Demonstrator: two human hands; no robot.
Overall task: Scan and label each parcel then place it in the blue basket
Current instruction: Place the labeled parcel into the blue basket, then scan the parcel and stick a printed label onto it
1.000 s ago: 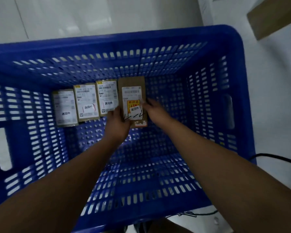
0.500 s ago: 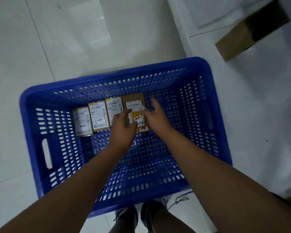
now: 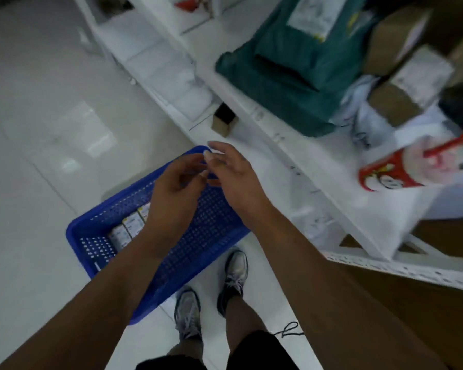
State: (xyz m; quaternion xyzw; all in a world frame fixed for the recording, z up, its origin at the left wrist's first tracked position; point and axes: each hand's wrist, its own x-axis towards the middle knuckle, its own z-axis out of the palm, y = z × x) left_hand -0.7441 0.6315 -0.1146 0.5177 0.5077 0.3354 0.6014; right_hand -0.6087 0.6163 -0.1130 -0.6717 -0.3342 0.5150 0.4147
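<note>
The blue basket [image 3: 91, 231] stands on the white floor below me. Small labelled parcels [image 3: 130, 227] lie in a row inside it, partly hidden by my left arm. My left hand [image 3: 175, 193] hovers above the basket with fingers loosely curled and holds nothing. My right hand [image 3: 233, 174] is beside it, fingers relaxed and spread, also empty. More parcels lie on the white shelf at the right: a green bag [image 3: 292, 65], brown boxes [image 3: 412, 84] and a red and white packet [image 3: 396, 169].
The white metal shelf [image 3: 318, 166] runs diagonally along the right, its perforated edge near my right arm. A small open brown box [image 3: 223, 120] sits on the floor by the shelf. My feet [image 3: 211, 292] stand beside the basket. A black cable [image 3: 290, 329] lies on the floor.
I have let go of the parcel in the basket and stood up. Both hands have risen out of the basket, empty. The view has swung up to the shelf on the right.
</note>
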